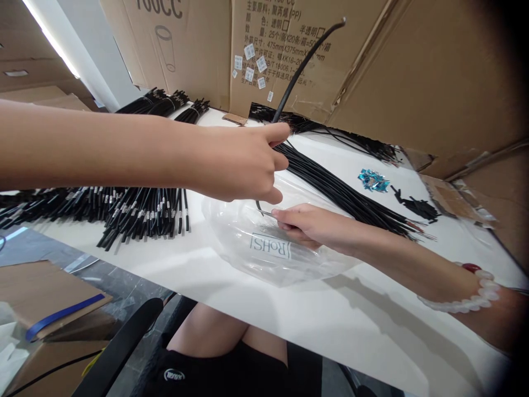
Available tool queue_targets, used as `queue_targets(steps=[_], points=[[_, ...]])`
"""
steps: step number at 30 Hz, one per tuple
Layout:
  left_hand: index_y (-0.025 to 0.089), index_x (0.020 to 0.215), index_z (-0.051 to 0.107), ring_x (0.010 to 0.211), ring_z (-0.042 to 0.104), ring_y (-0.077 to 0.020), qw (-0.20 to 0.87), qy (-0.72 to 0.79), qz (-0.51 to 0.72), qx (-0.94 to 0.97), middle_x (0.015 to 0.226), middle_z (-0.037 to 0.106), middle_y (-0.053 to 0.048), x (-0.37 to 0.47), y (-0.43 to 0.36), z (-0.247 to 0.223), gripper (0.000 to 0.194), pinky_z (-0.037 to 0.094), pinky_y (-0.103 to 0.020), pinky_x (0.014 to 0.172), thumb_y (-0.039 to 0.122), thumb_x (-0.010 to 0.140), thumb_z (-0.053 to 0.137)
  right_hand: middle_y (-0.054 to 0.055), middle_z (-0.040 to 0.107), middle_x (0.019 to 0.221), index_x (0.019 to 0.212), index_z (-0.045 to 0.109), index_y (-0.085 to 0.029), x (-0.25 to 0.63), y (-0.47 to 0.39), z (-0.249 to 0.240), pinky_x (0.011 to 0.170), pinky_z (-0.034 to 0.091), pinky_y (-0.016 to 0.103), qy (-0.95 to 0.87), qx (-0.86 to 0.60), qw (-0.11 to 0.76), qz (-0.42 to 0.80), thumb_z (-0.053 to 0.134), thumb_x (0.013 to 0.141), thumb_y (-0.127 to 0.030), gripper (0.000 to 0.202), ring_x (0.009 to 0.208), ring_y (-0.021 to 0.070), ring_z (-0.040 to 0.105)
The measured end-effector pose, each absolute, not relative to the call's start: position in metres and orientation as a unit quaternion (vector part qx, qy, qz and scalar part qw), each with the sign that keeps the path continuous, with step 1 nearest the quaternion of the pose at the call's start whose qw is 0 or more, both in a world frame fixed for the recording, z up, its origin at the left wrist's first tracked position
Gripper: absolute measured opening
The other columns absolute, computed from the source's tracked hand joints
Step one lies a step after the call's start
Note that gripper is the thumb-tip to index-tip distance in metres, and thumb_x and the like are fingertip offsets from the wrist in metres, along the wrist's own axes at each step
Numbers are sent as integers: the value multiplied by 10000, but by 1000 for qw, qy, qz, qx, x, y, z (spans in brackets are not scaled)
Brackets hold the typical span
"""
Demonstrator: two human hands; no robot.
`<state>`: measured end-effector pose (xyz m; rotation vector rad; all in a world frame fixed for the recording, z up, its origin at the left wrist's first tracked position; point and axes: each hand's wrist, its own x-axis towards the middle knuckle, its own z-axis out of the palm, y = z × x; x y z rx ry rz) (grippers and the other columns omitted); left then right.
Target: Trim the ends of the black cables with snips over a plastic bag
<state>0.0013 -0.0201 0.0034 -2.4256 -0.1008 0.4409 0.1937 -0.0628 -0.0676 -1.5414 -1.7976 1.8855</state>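
My left hand (243,157) reaches across from the left, its fingers closed round a black cable (295,77). The cable's long end rises above the hand and curves right; a short black end curls out below it. My right hand (303,221) comes from the right in a pinch, just below the left. Between its thumb and forefinger a thin grey, metal-looking piece (268,213) points at the short end; its kind is unclear. Beneath both hands lies a clear plastic bag (231,237) printed "RoHS". Right behind them is a bundle of black cables (326,179).
Black cables with white labels (144,215) are piled at the left of the white table (264,309). Tied bundles (165,102) lie behind. Blue foil scraps (373,180) and black offcuts (417,207) lie at right. Cardboard boxes (285,55) wall the back.
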Motion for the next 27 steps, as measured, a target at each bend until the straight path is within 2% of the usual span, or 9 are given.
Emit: queue_targets(steps=[5,11,21,27], points=[[233,872,556,720,402,-205,332,-41,182,-924,501,285,30,2,-21,5,369,297,-425,921,-61,651,520,-83,213,477,585,273,-197,191,-64,-64,411,143,217,-616,-520,47,590,387,1004,-407,482,424,56,162],[235,898,563,667,359,-169,339,-62,191,-919,581,372,23,2,-20,8,306,283,-429,940,-11,715,567,-83,233,498,606,283,-197,192,-63,-65,417,136,225,-639,-517,56,567,411,995,-400,457,422,54,174],[220,799,573,751,440,-209,338,-47,178,-923,516,322,16,0,-19,7,317,283,-413,988,-70,695,496,-97,188,460,602,294,-195,197,-64,-56,396,93,211,-546,-507,21,666,411,994,-414,464,420,53,96],[219,758,558,833,465,-209,336,-50,151,-928,563,388,2,-1,-22,8,328,268,-391,1025,-84,723,438,-105,189,463,653,359,-191,197,-64,-52,377,92,204,-522,-472,-13,710,374,1013,-429,432,411,55,79]])
